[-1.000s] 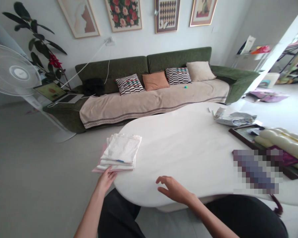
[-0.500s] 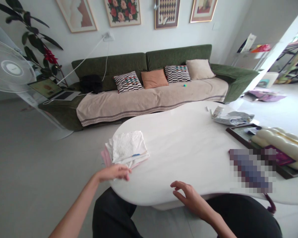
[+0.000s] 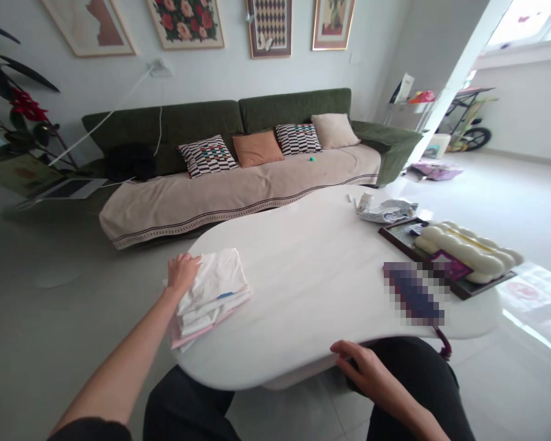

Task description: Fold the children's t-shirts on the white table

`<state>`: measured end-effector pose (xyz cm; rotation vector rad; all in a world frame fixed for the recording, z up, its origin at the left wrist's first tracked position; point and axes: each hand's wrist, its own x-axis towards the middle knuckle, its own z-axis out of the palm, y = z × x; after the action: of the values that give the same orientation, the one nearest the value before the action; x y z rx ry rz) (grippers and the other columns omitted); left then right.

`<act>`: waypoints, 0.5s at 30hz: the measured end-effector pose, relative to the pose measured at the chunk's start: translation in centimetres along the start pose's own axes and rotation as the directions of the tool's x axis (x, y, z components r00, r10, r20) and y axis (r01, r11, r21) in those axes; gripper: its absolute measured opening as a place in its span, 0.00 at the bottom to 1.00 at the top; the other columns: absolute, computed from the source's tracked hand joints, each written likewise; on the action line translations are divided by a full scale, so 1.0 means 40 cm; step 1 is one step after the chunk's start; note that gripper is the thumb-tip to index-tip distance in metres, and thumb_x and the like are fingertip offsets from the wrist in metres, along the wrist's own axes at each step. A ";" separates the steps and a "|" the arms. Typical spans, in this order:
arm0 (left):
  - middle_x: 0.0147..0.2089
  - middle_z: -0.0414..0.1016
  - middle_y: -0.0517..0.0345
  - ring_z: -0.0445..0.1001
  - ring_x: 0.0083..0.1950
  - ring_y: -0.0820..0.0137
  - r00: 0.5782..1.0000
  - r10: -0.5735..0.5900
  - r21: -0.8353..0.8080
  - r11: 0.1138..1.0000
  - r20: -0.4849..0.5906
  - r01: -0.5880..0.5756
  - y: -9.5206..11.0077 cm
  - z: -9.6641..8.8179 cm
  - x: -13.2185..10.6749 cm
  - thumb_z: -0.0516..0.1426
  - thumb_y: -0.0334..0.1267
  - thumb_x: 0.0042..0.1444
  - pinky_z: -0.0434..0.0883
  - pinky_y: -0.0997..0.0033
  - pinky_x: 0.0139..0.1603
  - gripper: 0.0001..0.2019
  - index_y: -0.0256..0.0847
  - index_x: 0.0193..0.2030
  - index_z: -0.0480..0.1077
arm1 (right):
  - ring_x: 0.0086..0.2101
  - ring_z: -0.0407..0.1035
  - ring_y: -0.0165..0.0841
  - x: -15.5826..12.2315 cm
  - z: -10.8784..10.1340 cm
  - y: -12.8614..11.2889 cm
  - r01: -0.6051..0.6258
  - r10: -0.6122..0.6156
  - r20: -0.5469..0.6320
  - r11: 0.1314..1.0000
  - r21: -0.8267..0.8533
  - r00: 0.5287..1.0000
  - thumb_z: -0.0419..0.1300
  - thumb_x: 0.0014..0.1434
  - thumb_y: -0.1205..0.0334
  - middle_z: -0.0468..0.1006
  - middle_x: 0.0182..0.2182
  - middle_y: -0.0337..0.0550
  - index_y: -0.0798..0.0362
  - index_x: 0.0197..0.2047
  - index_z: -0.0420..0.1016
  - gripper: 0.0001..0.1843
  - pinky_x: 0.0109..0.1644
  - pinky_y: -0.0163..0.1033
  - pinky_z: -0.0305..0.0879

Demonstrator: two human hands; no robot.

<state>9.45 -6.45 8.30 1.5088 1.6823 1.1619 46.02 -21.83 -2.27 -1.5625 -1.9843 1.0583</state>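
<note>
A stack of folded white cloths [image 3: 218,291] lies under and just right of the left hand [image 3: 182,274], at the left end of the white worktop [image 3: 312,282], with its near corner hanging a little over the rim. A pink cloth [image 3: 196,331] shows at the bottom of the pile and a small blue mark [image 3: 224,295] on one of the upper folds. The left hand rests on the far left corner of the stack, fingers together and bent down onto the top cloth; whether it grips the fabric I cannot tell. The right hand [image 3: 365,366] is well apart from the pile, at the near rim of the worktop, palm down, fingers loosely spread and holding nothing. Beyond the right hand and to its right stands a dark tray [image 3: 395,236] carrying a cream, bumpy cushion-like thing [image 3: 468,248]; just past the tray lies crumpled paper [image 3: 386,211]. Between the tray and the right hand sits an item that is blurred out. Far beyond both hands a green sofa [image 3: 202,119] with a beige throw [image 3: 220,196] and patterned cushions stands against the wall.
</note>
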 end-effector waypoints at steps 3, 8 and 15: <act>0.50 0.66 0.51 0.68 0.46 0.67 0.999 -0.027 -0.064 0.998 0.033 0.029 0.013 0.020 -0.077 0.52 0.41 0.57 0.69 0.60 0.45 0.15 0.38 0.50 0.64 | 0.41 0.68 0.35 0.035 0.016 -0.040 0.084 -0.084 -0.018 0.996 -0.004 0.996 0.48 0.57 0.61 0.72 0.44 0.47 0.50 0.51 0.63 0.18 0.48 0.41 0.63; 0.29 0.69 0.53 0.68 0.34 0.65 0.853 0.212 0.026 0.967 0.477 -0.255 0.018 0.080 -0.338 0.56 0.36 0.51 0.67 0.62 0.43 0.04 0.42 0.32 0.71 | 0.51 0.59 0.38 0.112 0.084 -0.196 0.360 -0.372 -0.067 0.921 -0.146 0.926 0.53 0.56 0.64 0.59 0.56 0.48 0.44 0.60 0.53 0.28 0.54 0.48 0.57; 0.26 0.68 0.56 0.65 0.29 0.68 0.393 0.511 0.166 0.434 0.764 -0.886 0.086 0.061 -0.531 0.48 0.32 0.52 0.66 0.64 0.44 0.11 0.47 0.40 0.67 | 0.39 0.66 0.32 0.042 0.088 -0.234 0.480 -0.479 0.053 0.855 -0.198 0.876 0.51 0.61 0.60 0.70 0.44 0.45 0.50 0.44 0.68 0.10 0.42 0.41 0.65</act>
<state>16.98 -26.73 7.69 2.8564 0.8182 0.3218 37.03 -22.18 2.38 -1.0514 -2.3728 0.6668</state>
